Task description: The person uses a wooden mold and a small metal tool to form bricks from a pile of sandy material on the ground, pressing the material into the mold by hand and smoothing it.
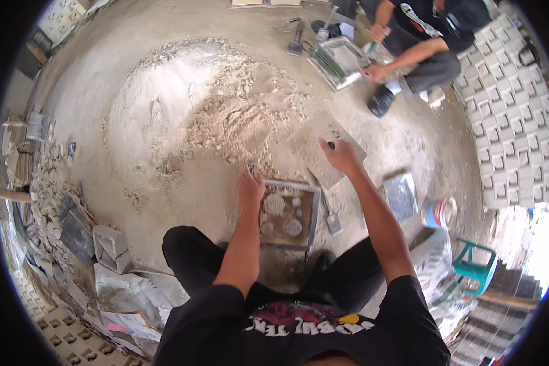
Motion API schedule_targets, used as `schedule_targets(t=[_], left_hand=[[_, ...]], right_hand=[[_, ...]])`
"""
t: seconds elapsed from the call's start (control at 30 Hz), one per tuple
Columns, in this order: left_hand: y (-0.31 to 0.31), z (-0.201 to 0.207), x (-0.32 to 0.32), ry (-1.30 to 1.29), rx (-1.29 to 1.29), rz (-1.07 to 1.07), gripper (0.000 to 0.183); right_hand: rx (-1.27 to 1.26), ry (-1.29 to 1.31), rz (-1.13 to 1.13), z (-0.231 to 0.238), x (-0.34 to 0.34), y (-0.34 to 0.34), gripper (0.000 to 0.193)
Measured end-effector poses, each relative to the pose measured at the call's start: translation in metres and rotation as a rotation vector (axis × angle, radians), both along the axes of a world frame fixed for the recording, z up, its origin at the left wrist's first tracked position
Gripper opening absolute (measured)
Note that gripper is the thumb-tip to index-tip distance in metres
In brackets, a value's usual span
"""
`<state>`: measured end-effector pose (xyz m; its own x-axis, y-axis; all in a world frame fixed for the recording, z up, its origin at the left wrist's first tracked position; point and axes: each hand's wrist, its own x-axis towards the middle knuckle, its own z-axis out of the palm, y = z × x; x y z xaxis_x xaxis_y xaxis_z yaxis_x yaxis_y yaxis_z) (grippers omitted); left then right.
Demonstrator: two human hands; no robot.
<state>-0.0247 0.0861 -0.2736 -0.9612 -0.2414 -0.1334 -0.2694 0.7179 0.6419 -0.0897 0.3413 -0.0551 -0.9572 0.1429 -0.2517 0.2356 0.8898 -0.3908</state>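
Note:
My left hand (251, 185) is closed at the far left corner of a rectangular mould (315, 210). A small greyish bit shows at its fingertips, too small to name. Round pale shapes of different sizes sit in the mould's brown, sandy bed. My right hand (344, 156) is wrapped round a dark handle (331, 145) over a flat, sand-dusted square board (311, 143). Whether the handle belongs to the board is hidden. Between mould and board lies a trowel (332, 221) with a flat grey blade.
A heap of pale sand (226, 110) spreads ahead. At far right a co-worker (418, 46) bends over another framed mould (338, 64). A dark slab (401, 195), a bucket (439, 213) and a green stool (474, 267) stand right; rubble and a concrete block (111, 249) lie left.

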Motion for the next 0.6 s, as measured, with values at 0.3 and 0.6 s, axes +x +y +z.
schedule_targets(t=[0.3, 0.6], left_hand=[[0.003, 0.018, 0.008, 0.015, -0.070, 0.003, 0.057], [0.004, 0.020, 0.009, -0.015, -0.039, 0.019, 0.056]], right_hand=[[-0.109, -0.090, 0.248, -0.217, -0.122, -0.093, 0.056], [-0.103, -0.219, 0.255, -0.179, -0.138, -0.129, 0.054]])
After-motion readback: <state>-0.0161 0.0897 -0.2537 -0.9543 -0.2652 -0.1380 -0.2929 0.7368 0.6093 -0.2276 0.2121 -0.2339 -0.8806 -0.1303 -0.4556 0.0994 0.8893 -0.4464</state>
